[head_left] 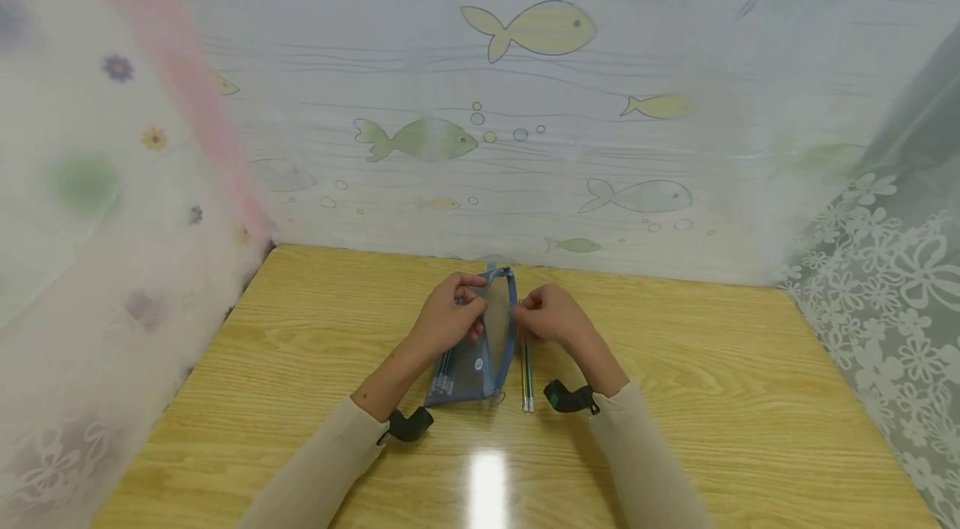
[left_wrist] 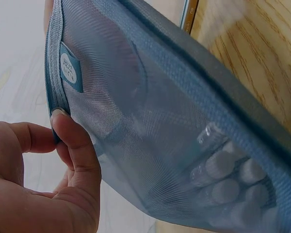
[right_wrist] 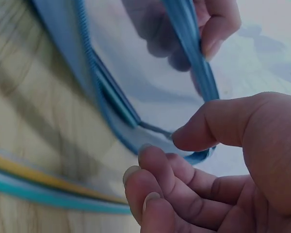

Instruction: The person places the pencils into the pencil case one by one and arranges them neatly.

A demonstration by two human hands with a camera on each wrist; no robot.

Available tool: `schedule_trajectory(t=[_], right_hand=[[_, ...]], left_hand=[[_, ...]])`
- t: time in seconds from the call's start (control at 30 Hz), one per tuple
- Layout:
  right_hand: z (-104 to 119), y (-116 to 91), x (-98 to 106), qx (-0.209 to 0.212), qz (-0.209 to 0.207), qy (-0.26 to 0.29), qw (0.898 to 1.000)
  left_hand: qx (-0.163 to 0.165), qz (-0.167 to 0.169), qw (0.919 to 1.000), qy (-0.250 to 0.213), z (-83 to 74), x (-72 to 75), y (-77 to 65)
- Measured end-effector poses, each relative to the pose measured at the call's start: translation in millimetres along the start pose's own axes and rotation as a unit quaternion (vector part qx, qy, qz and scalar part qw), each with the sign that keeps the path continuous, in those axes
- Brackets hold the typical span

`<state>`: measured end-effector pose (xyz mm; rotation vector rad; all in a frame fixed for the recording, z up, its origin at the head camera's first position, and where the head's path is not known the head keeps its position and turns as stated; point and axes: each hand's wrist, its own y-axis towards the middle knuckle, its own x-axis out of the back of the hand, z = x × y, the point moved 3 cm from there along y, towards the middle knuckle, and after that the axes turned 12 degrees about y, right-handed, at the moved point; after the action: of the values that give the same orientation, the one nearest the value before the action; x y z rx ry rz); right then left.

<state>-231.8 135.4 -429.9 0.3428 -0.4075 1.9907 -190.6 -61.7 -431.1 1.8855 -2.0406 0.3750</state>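
Observation:
A blue mesh zip pouch stands with its mouth gaping toward the right. My left hand pinches the zipper edge by a small label, between thumb and fingertips. Through the mesh, pencils with white eraser ends show at one end of the pouch. My right hand is at the other edge of the mouth, thumb and fingers apart with nothing between them in the right wrist view. Just under it, a few pencils lie side by side on the table, partly covered by the hand.
The wood-grain table reaches back to a curtain printed with fish. Curtains with flowers hang along the sides. A bright light reflection falls on the tabletop near the front.

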Motion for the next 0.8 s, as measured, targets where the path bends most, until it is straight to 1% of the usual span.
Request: schedule_trajectory(t=[0.2,0.4,0.6,0.8], right_hand=[[-9.1,-4.5,6.7,0.003,-0.021,-0.05,0.999],[-21.1,-7.5,10.0,-0.005,-0.015,-0.095,0.995],[-32.3,-5.6,9.0,-0.027,-0.016,-0.094,0.995],[-37.4,-2.3,6.8,-0.033,-0.026,-0.105,0.994]], left_hand=[[-0.003,0.003,1.0,0.002,-0.2,0.4,-0.8],[-0.003,0.004,1.0,0.004,0.7,0.6,-1.1],[-0.001,0.0,1.0,0.003,0.7,1.0,-1.1],[-0.002,-0.003,1.0,0.003,0.5,1.1,-0.3]])
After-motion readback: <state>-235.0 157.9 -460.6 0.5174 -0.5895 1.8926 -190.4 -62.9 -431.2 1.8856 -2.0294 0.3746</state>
